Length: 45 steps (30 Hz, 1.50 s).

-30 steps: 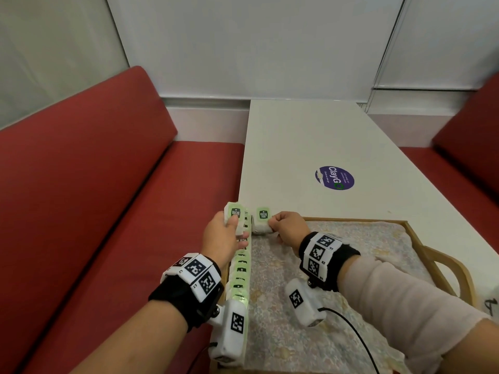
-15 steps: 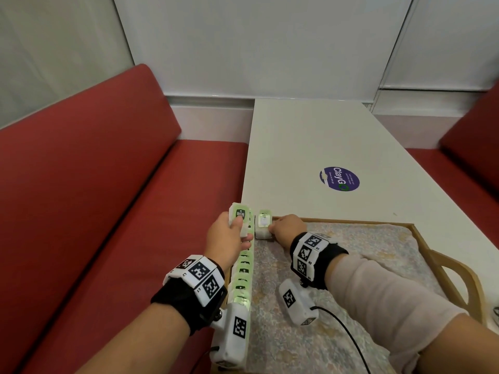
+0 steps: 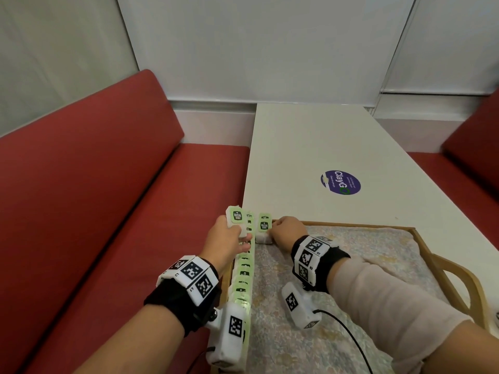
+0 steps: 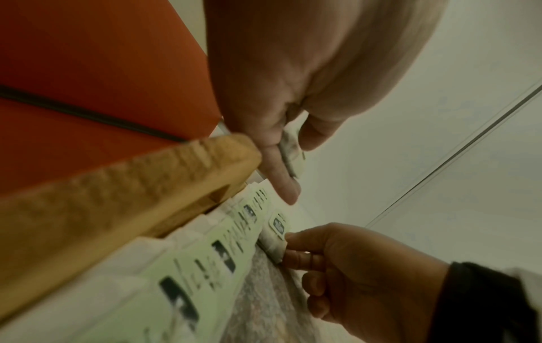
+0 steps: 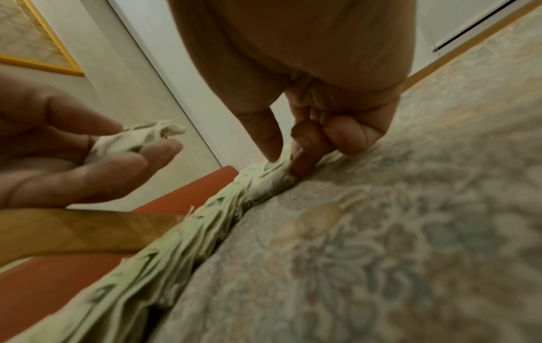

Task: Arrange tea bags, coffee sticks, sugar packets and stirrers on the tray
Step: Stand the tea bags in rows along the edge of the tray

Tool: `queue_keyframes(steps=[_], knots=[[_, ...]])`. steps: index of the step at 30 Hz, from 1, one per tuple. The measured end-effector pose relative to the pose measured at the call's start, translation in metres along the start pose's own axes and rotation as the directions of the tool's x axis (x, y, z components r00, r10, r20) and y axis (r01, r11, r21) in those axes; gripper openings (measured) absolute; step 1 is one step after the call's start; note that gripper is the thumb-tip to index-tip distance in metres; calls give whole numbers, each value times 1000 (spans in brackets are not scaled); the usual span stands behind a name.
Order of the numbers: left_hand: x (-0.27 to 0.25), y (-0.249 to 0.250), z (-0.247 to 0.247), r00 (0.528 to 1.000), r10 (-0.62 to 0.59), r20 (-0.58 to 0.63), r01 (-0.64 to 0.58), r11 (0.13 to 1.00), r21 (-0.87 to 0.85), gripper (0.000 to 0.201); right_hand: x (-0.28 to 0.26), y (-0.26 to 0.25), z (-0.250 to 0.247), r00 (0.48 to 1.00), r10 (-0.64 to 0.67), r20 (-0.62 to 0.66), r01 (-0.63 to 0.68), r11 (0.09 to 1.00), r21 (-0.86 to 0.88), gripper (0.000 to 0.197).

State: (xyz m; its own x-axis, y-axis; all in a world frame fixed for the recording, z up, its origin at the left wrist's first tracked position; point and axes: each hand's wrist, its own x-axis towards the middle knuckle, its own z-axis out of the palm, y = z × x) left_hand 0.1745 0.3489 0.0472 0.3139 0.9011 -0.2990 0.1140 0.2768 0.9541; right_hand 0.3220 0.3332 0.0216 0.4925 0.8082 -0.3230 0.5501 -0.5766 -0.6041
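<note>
While the left hand (image 3: 228, 240) has lifted its pinched tea bag (image 3: 235, 217) higher, the right hand (image 3: 286, 231) still pinches another tea bag (image 3: 264, 228) at the tray (image 3: 421, 238)'s far-left corner, extending the row (image 3: 244, 276).

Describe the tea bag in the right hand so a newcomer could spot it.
Find the wooden tray on the white table, then its far left corner. There the right hand pinches a tea bag, just right of the tea-bag row lining the left wall.
</note>
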Motion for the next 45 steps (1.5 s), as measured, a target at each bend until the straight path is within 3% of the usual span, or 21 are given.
queue_keyframes(steps=[4, 6, 9, 16, 23, 27, 32, 39, 45], knots=[[0, -1, -2, 1000, 15, 24, -15, 1000, 20, 27, -14, 3, -1, 981, -108, -159, 149, 950, 274, 9], [0, -2, -1, 999, 37, 18, -38, 999, 26, 23, -25, 0, -2, 970, -213, -119, 244, 870, 429, 12], [-1, -3, 1, 997, 77, 4, -77, 996, 39, 20, -38, -6, -5, 947, -321, -26, 285, 798, 531, 11], [-3, -6, 4, 992, 124, 29, -126, 988, 84, 15, -41, -2, -8, 950, -312, -31, 260, 727, 636, 16], [-4, -3, 8, 994, 103, -44, -104, 994, -13, 22, -28, 10, -9, 980, -176, -95, 198, 772, 605, 23], [-5, -3, 9, 994, 99, -54, -100, 995, -12, 23, -18, 21, -1, 993, -107, -44, 115, 879, 462, 26], [-5, -3, 8, 994, 96, -56, -95, 995, 8, 22, -14, 19, 2, 1000, -28, -7, 29, 946, 324, 30], [-5, -3, 7, 994, 94, -50, -93, 995, 19, 20, -13, 9, 1, 1000, 11, 19, -13, 993, 115, 29], [-6, -2, 7, 993, 102, -51, -100, 994, 35, 20, -15, 8, -2, 1000, 0, 9, -1, 998, 57, 31]])
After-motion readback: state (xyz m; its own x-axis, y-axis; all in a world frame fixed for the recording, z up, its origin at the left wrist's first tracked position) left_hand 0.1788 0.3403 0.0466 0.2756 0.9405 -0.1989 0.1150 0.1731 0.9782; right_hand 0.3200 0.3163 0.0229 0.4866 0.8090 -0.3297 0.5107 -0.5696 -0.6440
